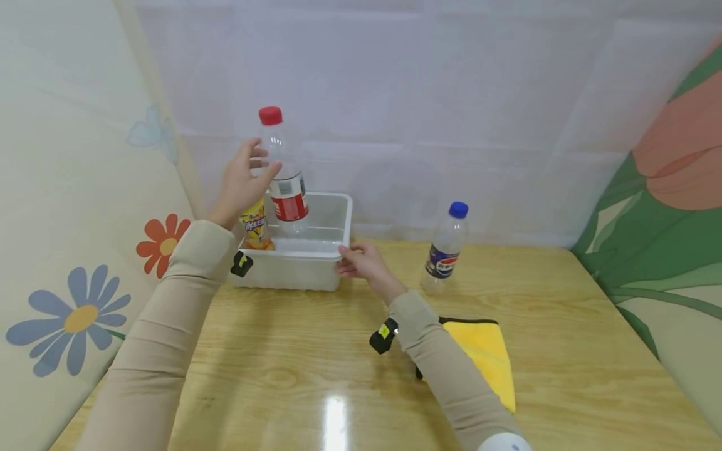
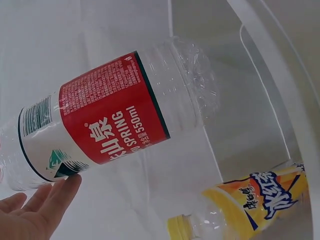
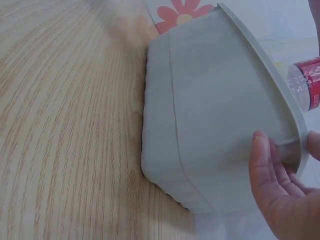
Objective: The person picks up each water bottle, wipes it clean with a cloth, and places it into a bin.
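Note:
A clear plastic bottle [image 1: 290, 197] with a red cap and red-and-white label stands upright, its base inside the white plastic bin [image 1: 293, 269]. Close against its upper part is my left hand [image 1: 245, 181], thumb and fingers apart; in the left wrist view, fingertips [image 2: 70, 187] meet the label's edge. Whether the base rests on the bin's floor, I cannot tell. A yellow-labelled drink bottle [image 2: 255, 200] with a yellow cap leans in the bin's left side. At the front right corner, my right hand [image 3: 285, 195] pinches the bin's rim, thumb on top and fingers under it.
Right of the bin, a blue-capped bottle [image 1: 442, 257] with a dark blue label stands on the wooden table [image 1: 271, 376]. Partly under my right forearm lies a yellow cloth [image 1: 485, 357] with black edging. White sheeting [image 1: 423, 113] hangs behind; a flower-patterned panel [image 1: 79, 188] borders the left.

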### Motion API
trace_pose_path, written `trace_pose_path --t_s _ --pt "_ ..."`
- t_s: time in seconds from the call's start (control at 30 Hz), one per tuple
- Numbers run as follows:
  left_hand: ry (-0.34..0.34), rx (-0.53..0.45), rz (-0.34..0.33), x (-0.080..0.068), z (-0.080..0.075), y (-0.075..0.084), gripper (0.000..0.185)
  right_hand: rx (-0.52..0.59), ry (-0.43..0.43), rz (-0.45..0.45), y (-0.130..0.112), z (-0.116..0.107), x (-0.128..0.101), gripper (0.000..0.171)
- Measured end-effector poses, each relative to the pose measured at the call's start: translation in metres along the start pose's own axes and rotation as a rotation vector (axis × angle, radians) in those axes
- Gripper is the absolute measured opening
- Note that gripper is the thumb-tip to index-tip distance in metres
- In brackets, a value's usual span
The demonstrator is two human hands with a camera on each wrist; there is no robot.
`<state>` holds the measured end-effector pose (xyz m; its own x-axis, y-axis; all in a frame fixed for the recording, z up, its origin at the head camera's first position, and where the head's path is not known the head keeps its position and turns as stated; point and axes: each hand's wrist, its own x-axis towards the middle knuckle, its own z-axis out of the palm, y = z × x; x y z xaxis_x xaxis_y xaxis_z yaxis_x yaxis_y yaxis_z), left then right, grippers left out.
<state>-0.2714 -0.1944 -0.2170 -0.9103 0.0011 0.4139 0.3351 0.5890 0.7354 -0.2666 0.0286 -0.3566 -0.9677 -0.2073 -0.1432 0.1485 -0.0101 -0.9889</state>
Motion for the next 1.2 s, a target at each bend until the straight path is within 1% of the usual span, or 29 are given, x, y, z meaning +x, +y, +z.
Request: trace_pose_path --t_s 0.1,0.23,0.37,0.47,0.6,0.7,0.83,0.93,1.07,1.2 --pt "-0.03 0.029 0.012 0.008 0.0 -0.003 0.068 -0.002 -0.005 -0.005 0.0 0.0 0.0 0.03" --pt "-0.11 0.088 0.014 0.019 -0.001 -0.007 0.072 -0.007 -0.006 -0.013 0.0 0.0 -0.001 0.03" --pt "-0.183 0.125 -0.011 0.03 -0.002 -0.012 0.072 -0.01 0.002 -0.012 0.0 -0.001 -0.002 0.029" --pt "-0.202 0.148 -0.036 0.036 -0.003 -0.017 0.071 -0.013 -0.004 -0.015 0.001 -0.002 -0.004 0.029" --pt "-0.199 0.147 -0.073 0.042 -0.005 -0.023 0.068 -0.016 -0.009 -0.024 0.002 -0.002 -0.006 0.029" --pt "-0.21 0.142 -0.122 0.044 -0.006 -0.028 0.066 -0.02 -0.012 -0.025 0.001 -0.002 -0.007 0.03" --pt "-0.249 0.159 -0.208 0.043 -0.006 -0.035 0.068 -0.02 -0.018 -0.022 -0.001 0.0 -0.009 0.032" --pt "-0.271 0.176 -0.237 0.042 -0.005 -0.044 0.07 -0.023 -0.018 -0.019 -0.005 0.002 -0.013 0.031" --pt "-0.278 0.188 -0.256 0.04 -0.004 -0.055 0.068 -0.033 -0.015 -0.026 -0.005 0.004 -0.014 0.031" --pt "-0.262 0.184 -0.267 0.036 -0.002 -0.057 0.066 -0.032 -0.022 -0.032 -0.001 0.005 -0.012 0.032"
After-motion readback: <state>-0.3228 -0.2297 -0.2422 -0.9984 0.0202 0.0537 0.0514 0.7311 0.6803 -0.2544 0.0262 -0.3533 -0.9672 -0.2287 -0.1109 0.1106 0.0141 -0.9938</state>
